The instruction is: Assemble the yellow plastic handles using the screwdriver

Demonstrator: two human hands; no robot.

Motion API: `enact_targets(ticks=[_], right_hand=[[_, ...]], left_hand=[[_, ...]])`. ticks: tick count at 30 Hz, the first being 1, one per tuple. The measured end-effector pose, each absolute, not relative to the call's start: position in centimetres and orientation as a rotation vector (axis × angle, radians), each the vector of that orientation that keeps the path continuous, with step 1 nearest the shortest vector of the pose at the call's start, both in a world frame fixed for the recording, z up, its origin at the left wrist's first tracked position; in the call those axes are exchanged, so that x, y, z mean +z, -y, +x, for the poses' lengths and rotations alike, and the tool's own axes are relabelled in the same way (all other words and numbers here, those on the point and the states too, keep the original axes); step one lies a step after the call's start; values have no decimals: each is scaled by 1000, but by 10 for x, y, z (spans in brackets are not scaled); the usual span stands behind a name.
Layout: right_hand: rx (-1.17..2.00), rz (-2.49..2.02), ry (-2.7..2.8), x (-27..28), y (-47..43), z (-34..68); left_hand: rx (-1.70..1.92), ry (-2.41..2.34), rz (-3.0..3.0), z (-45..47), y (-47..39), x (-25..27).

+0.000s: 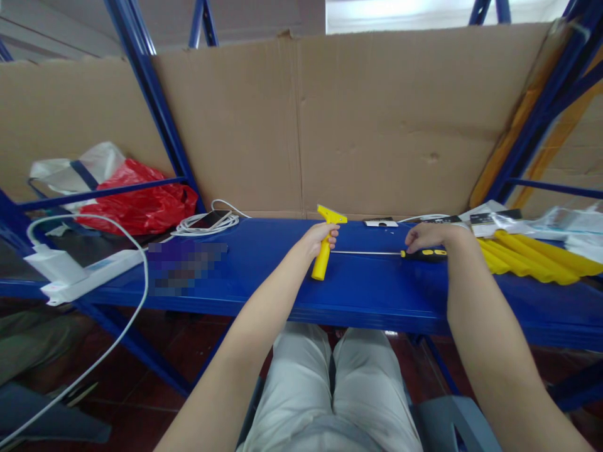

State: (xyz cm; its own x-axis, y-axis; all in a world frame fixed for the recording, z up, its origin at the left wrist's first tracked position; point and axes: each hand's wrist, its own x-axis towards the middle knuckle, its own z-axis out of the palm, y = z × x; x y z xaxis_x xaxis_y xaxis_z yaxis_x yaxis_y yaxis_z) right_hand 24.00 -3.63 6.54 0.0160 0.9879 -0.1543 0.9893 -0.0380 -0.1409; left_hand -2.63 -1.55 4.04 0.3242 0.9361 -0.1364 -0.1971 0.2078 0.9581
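My left hand (325,236) is closed around the yellow handle of a scraper (321,262). Its wide flat yellow head points up and away from me, above the blue tabletop. A long screwdriver (425,255) with a black and yellow handle lies across the table, its thin shaft running left toward the scraper. Just behind that handle is my right hand (428,236), fingers curled in and pressed together. Whatever is between those fingers, if anything, is hidden. Several yellow tube-like handles (537,254) lie side by side to the right of my right wrist.
The blue table (264,270) backs onto a cardboard panel (377,125) between blue posts. At left are a white power strip (98,274), coiled white cable (188,227), a phone (213,218) and a red bag (141,194). Clear plastic bags (581,226) lie far right.
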Motion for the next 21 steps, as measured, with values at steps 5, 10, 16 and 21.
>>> enact_targets(ticks=[5,10,16,21], right_hand=[[-293,2267,-2120,59,30,262],[-200,2404,-2020,52,19,270],[-225,2439,-2083,46,14,268],[-231,2405,-2115,45,14,278]], left_hand=[[962,-895,1038,-27,16,41],[958,-902,1046,-26,15,40],[967,-885,1043,-26,14,40],[953,-907,1050,-26,16,42]])
